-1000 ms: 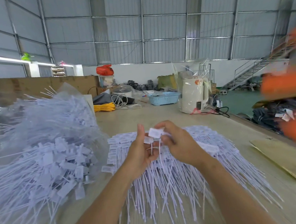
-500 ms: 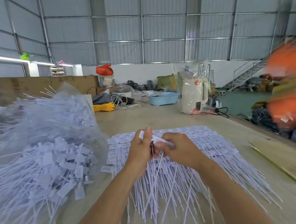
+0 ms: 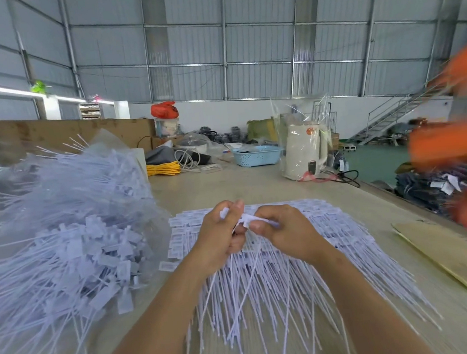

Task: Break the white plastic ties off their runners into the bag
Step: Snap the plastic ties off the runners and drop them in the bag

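Note:
A fan of white plastic ties on their runners lies spread on the table before me. My left hand and my right hand meet above the fan and both pinch one small set of white ties, whose thin tails hang down between my wrists. At the left, a clear plastic bag lies open on its side, heaped with several loose white ties.
A second person in orange sleeves moves, blurred, at the right edge. A cardboard sheet lies at the right. At the table's far end stand a white kettle in plastic, a blue basket, yellow cord and a wooden board.
My hands have drawn closer together and dropped slightly, the tie heads twisting between my fingers. The person in orange has shifted at the right.

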Demonstrator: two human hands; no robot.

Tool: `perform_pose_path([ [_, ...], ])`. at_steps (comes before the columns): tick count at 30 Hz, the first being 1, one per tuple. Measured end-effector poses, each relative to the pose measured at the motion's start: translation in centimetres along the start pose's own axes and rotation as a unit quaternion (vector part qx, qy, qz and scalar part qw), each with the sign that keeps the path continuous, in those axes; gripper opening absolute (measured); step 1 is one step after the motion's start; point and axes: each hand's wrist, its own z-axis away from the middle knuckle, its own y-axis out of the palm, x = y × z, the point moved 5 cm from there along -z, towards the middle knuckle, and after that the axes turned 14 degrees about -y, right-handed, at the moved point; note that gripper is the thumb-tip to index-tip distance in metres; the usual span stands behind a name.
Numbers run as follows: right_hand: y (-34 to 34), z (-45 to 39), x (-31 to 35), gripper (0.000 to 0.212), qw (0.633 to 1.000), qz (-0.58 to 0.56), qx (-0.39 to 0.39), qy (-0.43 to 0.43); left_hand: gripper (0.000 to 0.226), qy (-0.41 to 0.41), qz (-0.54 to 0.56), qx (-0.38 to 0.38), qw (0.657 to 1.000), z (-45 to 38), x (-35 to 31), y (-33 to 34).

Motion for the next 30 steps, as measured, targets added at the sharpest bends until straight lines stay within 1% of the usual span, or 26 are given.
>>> perform_pose_path([
  [2, -0.7, 0.5, -0.8, 0.036, 0.998, 0.057, 0.028, 0.013, 0.027, -0.025, 0.003, 0.009, 1.000, 0.1, -0.3, -0.6],
  [3, -1.5, 1.0, -1.6, 0.037, 0.996, 0.080, 0.036, 0.034, 0.025, -0.037, 0.017, -0.004, 0.999, 0.3, -0.7, -1.5],
  [4, -2.5, 1.5, -2.6, 0.038, 0.995, 0.076, 0.024, 0.061, 0.023, -0.041, 0.035, -0.027, 0.998, 0.4, -1.1, -2.6],
  [5, -3.5, 2.0, -3.5, 0.041, 0.995, 0.057, -0.006, 0.079, 0.024, -0.034, 0.045, -0.053, 0.997, 0.6, -1.8, -3.7],
  [7, -4.8, 2.3, -4.3, 0.045, 0.992, 0.044, -0.080, 0.088, 0.029, 0.009, 0.038, -0.091, 0.995, 1.3, -3.1, -4.6],
  [8, -4.7, 2.0, -4.0, 0.044, 0.990, 0.057, -0.100, 0.081, 0.031, 0.046, 0.024, -0.095, 0.994, 1.7, -4.1, -4.2],
  [10, -3.9, 1.2, -3.1, 0.041, 0.991, 0.069, -0.102, 0.058, 0.034, 0.137, -0.021, -0.087, 0.986, 3.0, -6.8, -2.6],
  [11, -3.4, 1.1, -2.9, 0.040, 0.991, 0.077, -0.096, 0.054, 0.036, 0.185, -0.058, -0.095, 0.976, 4.0, -8.4, -1.9],
  [12, -3.2, 1.1, -2.9, 0.040, 0.991, 0.089, -0.087, 0.056, 0.034, 0.234, -0.113, -0.119, 0.958, 5.0, -10.1, -1.6],
  [13, -3.2, 1.2, -3.1, 0.041, 0.990, 0.098, -0.078, 0.064, 0.030, 0.278, -0.189, -0.149, 0.930, 5.9, -11.7, -1.7],
  [14, -3.4, 1.4, -3.4, 0.041, 0.989, 0.105, -0.072, 0.073, 0.026, 0.306, -0.280, -0.179, 0.892, 6.6, -12.8, -2.1],
  [15, -3.6, 1.6, -3.6, 0.042, 0.989, 0.105, -0.072, 0.080, 0.022, 0.308, -0.371, -0.211, 0.850, 6.8, -13.6, -2.9],
  [16, -3.7, 1.7, -3.7, 0.042, 0.988, 0.103, -0.074, 0.083, 0.018, 0.282, -0.458, -0.249, 0.805, 6.7, -13.9, -4.1],
  [18, -3.6, 1.7, -3.6, 0.042, 0.988, 0.103, -0.075, 0.085, 0.015, 0.172, -0.606, -0.319, 0.708, 5.9, -13.7, -7.9],
  [19, -3.5, 1.6, -3.5, 0.042, 0.988, 0.105, -0.076, 0.083, 0.018, 0.111, -0.660, -0.327, 0.667, 5.3, -13.1, -10.0],
  [20, -3.5, 1.6, -3.4, 0.042, 0.988, 0.107, -0.077, 0.082, 0.021, 0.053, -0.697, -0.319, 0.640, 4.8, -12.3, -12.1],
  [22, -3.4, 1.5, -3.3, 0.042, 0.987, 0.116, -0.075, 0.080, 0.027, -0.036, -0.732, -0.306, 0.608, 4.4, -10.3, -15.9],
  [23, -3.3, 1.4, -3.2, 0.042, 0.987, 0.119, -0.075, 0.078, 0.035, -0.074, -0.736, -0.315, 0.595, 4.5, -9.4, -17.7],
  [25, -3.3, 1.4, -3.1, 0.042, 0.987, 0.122, -0.079, 0.072, 0.063, -0.157, -0.745, -0.331, 0.557, 5.0, -7.6, -20.6],
  [26, -3.3, 1.5, -3.2, 0.042, 0.987, 0.123, -0.078, 0.072, 0.079, -0.183, -0.748, -0.327, 0.548, 5.3, -6.9, -21.3],
  [28, -3.3, 1.5, -3.2, 0.039, 0.986, 0.127, -0.076, 0.076, 0.102, -0.189, -0.740, -0.326, 0.558, 5.7, -6.3, -21.8],
  [30, -3.2, 1.6, -3.2, 0.039, 0.986, 0.127, -0.078, 0.074, 0.112, -0.179, -0.732, -0.336, 0.566, 5.8, -6.7, -21.4],
])
